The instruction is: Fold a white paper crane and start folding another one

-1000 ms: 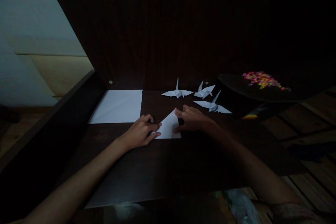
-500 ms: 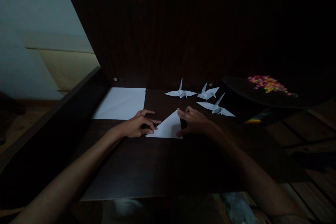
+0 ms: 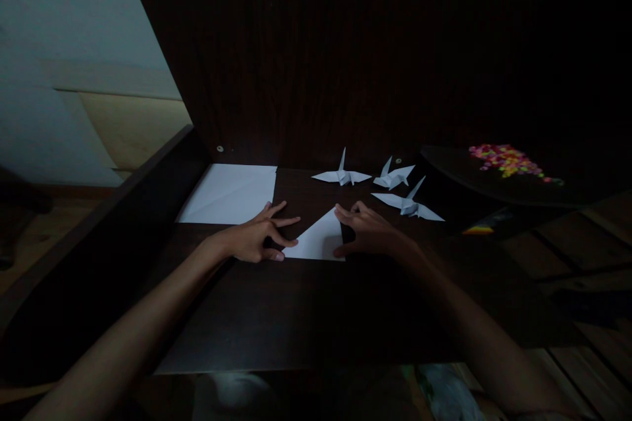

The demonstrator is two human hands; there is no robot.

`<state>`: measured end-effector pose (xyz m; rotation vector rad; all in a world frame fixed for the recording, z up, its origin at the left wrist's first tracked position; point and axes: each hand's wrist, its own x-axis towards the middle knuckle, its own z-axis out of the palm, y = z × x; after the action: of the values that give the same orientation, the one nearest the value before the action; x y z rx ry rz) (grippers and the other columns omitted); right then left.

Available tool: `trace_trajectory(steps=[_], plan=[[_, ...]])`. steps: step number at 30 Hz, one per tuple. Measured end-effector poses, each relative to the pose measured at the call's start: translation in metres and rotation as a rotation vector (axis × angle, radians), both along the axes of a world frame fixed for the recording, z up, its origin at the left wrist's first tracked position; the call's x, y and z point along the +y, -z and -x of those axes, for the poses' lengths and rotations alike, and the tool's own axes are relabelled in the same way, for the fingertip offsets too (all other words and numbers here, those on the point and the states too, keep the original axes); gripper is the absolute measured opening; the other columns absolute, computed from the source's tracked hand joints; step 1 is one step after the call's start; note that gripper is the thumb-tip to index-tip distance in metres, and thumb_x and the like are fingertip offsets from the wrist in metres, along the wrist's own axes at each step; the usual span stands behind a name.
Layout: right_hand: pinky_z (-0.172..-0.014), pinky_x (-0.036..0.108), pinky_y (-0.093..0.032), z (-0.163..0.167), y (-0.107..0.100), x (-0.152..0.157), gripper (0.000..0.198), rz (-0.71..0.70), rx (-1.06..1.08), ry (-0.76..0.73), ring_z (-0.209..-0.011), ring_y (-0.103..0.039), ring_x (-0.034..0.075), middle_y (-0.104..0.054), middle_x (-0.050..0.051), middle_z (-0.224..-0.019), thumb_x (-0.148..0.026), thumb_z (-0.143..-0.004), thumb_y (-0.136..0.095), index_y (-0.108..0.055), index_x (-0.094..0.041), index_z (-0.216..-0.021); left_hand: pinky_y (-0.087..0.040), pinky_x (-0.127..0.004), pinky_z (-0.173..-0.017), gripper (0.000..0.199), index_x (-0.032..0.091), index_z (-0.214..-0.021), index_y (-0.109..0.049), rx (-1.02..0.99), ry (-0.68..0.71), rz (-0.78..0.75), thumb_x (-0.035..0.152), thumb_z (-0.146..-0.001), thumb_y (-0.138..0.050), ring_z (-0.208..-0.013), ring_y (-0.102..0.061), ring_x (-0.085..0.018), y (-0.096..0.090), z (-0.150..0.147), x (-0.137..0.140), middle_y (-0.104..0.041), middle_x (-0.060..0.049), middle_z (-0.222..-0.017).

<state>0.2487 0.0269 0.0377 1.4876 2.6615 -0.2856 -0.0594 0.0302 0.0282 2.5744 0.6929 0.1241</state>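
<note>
A white sheet folded into a triangle [image 3: 320,238] lies flat on the dark wooden desk, its right edge upright and its tip pointing left. My left hand [image 3: 257,238] is at that left tip with fingers spread, the index finger and thumb touching the corner. On the right edge, my right hand [image 3: 368,230] holds the paper, index finger at the top corner and thumb lower down; its other fingers are curled and partly hidden. Behind my left hand lies a larger white sheet [image 3: 230,191] with a diagonal crease.
Three white paper cranes, a left one [image 3: 342,176], a back one [image 3: 395,177] and a front one [image 3: 407,205], stand behind my right hand. Small colourful pieces [image 3: 511,161] are heaped on a dark raised surface [image 3: 459,174] at right. A side panel [image 3: 108,223] borders the desk on the left.
My left hand has slid slightly left toward the triangle's tip, and its fingers have spread wider. My right hand stays at the right edge. The view has shifted a little.
</note>
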Motion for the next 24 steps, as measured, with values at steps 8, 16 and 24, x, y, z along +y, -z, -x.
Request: trace_trajectory(steps=[8,16,24], plan=[[-0.095,0.05,-0.043,-0.004,0.006,0.0,0.096,0.008,0.015,0.003,-0.122,-0.044,0.039,-0.037,0.011,-0.152,-0.07,-0.066,-0.068,-0.042,-0.021,-0.144,-0.002,-0.065,-0.113,0.032,0.032,-0.105,-0.073,-0.072,-0.116,0.051,0.039,-0.099,-0.042,-0.147,-0.006,-0.03,-0.002,-0.01,-0.003,-0.044,-0.002,-0.148],[-0.095,0.051,-0.043,-0.003,0.002,-0.002,0.099,0.035,0.07,0.001,-0.12,-0.044,0.039,-0.037,0.013,-0.151,-0.07,-0.065,-0.068,-0.041,-0.018,-0.145,-0.02,-0.061,-0.112,0.021,0.03,-0.098,-0.076,-0.192,-0.15,0.012,0.038,-0.08,-0.072,-0.146,-0.012,-0.032,0.01,-0.01,-0.002,-0.046,-0.004,-0.147],[-0.09,0.053,-0.044,-0.008,0.008,-0.006,0.101,-0.04,0.124,-0.013,-0.114,-0.046,0.039,-0.038,0.014,-0.15,-0.07,-0.065,-0.069,-0.038,-0.02,-0.147,-0.014,-0.059,-0.115,0.016,0.025,-0.095,-0.073,-0.182,-0.142,-0.031,0.034,-0.082,-0.071,-0.147,-0.013,-0.029,0.007,-0.011,-0.011,-0.049,-0.004,-0.145]])
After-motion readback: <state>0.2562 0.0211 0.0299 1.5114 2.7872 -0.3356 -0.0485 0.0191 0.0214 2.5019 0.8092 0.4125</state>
